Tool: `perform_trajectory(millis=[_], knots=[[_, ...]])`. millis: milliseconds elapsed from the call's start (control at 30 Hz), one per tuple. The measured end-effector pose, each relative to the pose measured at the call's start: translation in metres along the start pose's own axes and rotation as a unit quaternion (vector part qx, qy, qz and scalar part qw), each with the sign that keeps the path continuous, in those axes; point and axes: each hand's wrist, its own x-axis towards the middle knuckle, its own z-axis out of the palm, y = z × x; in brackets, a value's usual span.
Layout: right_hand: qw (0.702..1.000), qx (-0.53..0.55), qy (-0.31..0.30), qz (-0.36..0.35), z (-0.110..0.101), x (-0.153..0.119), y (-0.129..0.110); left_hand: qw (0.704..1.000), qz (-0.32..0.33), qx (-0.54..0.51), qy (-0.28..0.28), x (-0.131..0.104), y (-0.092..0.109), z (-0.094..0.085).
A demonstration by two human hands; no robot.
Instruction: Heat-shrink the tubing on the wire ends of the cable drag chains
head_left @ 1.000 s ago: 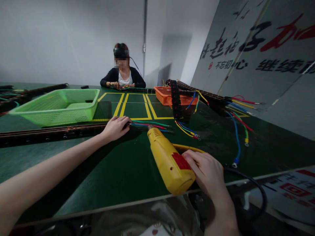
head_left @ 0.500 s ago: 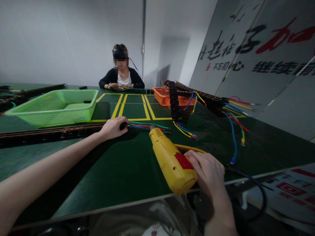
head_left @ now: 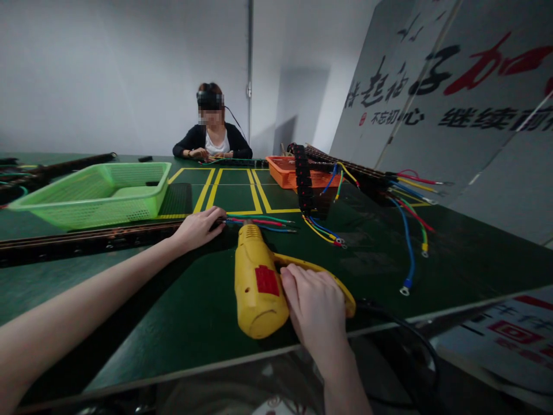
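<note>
My right hand (head_left: pixel 315 300) is wrapped round the handle of a yellow heat gun (head_left: pixel 254 282) with a red patch on its side. The gun's nozzle points away from me, close to the green, red and blue wires (head_left: pixel 268 222). Those wires come out of the end of a long black cable chain (head_left: pixel 95 237) lying on the table at the left. My left hand (head_left: pixel 199 229) is closed round that end of the chain, its fingertips partly hidden. A black cord (head_left: pixel 389 316) trails from the gun's handle off to the right.
A green plastic basket (head_left: pixel 99 193) stands behind the chain. An orange basket (head_left: pixel 280 176) at the back right has more cable chains (head_left: pixel 305 178) over it, with lugged wires (head_left: pixel 408 248) hanging out. Yellow tape (head_left: pixel 259 199) marks the green table (head_left: pixel 173 323). A person (head_left: pixel 211 132) sits opposite.
The heat gun has moved left in my right hand and turned, so its nozzle is nearer my left hand. My left hand has hardly moved on the chain.
</note>
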Motion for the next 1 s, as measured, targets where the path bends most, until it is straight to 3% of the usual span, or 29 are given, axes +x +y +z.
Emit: perform_trajectory(millis=[167, 367, 567, 733, 1000], knots=[[0.999, 0.018, -0.033, 0.002, 0.008, 0.003, -0.026, 0.999, 0.034, 0.042, -0.006, 0.001, 0.003, -0.001], [0.997, 0.040, -0.063, 0.006, 0.008, 0.007, -0.040, 0.998, 0.042, 0.042, -0.004, 0.004, 0.001, 0.002], [0.979, 0.161, -0.120, -0.030, -0.007, 0.006, -0.041, 0.990, 0.082, 0.109, -0.038, 0.012, 0.005, -0.002], [0.966, 0.150, -0.207, -0.041, -0.011, 0.013, -0.045, 0.987, 0.088, 0.134, -0.023, 0.012, 0.004, -0.002], [0.964, 0.152, -0.217, -0.023, -0.018, 0.013, -0.023, 0.978, 0.044, 0.205, -0.017, 0.026, 0.023, -0.001]])
